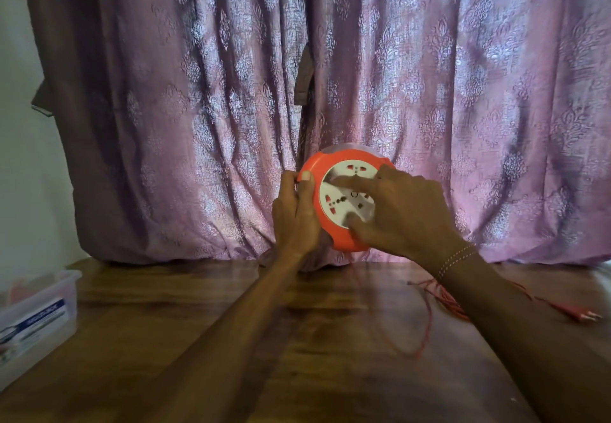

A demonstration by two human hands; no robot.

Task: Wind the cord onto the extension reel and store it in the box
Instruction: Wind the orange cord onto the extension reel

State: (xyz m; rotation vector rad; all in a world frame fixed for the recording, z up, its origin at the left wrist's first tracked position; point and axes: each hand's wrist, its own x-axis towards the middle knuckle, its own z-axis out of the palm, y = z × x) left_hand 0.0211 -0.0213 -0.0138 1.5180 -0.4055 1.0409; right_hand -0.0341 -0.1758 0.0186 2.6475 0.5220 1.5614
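The round orange extension reel (314, 171) with a white socket face is held upright in the air above the wooden table (198, 323), in front of the curtain. My left hand (295, 214) grips its left rim. My right hand (396, 211) lies on the white face, fingers spread and pressing on it. The thin red cord (426, 317) hangs from under the reel, loops loosely over the table and ends in a red plug (582, 315) at the far right. A clear plastic box (36, 317) with a label stands at the table's left edge.
A mauve patterned curtain (330, 75) hangs right behind the table. A pale wall (20, 158) is at the left. Something white shows at the far right edge, too cut off to tell.
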